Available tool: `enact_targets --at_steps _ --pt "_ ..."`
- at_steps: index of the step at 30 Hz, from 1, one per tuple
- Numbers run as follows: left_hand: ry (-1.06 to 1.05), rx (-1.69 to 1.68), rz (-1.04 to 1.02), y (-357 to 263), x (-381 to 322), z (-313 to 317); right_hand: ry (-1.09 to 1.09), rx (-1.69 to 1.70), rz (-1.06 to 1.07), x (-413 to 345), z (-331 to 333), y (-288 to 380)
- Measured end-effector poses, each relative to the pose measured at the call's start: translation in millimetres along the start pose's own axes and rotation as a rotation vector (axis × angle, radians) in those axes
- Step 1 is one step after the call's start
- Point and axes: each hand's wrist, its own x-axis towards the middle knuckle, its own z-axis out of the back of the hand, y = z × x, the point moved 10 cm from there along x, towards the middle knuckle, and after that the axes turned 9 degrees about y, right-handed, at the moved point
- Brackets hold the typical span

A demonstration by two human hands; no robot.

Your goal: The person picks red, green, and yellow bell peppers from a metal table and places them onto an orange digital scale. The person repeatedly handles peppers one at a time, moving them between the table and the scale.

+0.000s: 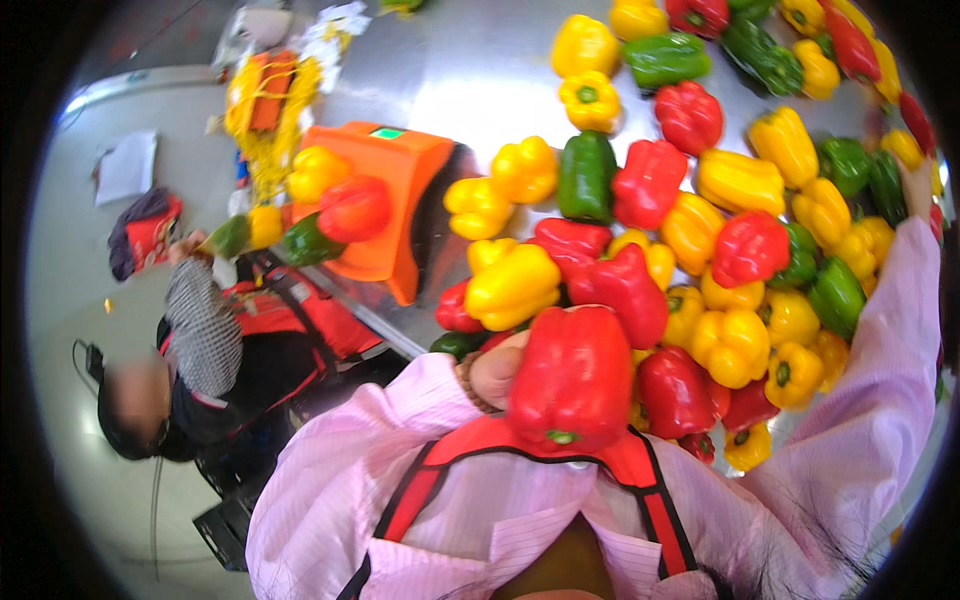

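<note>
In my left hand (pixel 499 373) is a large red bell pepper (pixel 574 371), held in front of my chest with its stem end towards me. The fingers are mostly behind the pepper. My right arm stretches to the far right edge of the pile, where my right hand (pixel 915 186) is beside a yellow bell pepper (pixel 902 148) and a green bell pepper (pixel 887 187). Its fingers are blurred and partly hidden, so I cannot tell whether they grip anything. Between my arms lie many loose red, yellow and green bell peppers (pixel 739 184).
The peppers lie on a shiny metal table (pixel 465 67). An orange plastic stand (pixel 397 195) on the left has yellow, red and green peppers at it. Beyond it is yellow netting (pixel 277 150). A co-worker (pixel 202 330) at the left has a hand near a green and a yellow pepper.
</note>
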Motion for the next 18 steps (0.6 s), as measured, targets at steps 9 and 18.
enact_targets --at_steps 9,18 --pt "0.322 -0.155 -0.296 -11 -38 -46 -0.16 0.159 -0.177 -83 77 53" --pt "0.256 -0.001 -0.464 3 -125 -69 0.328 2.039 0.016 -279 167 234"
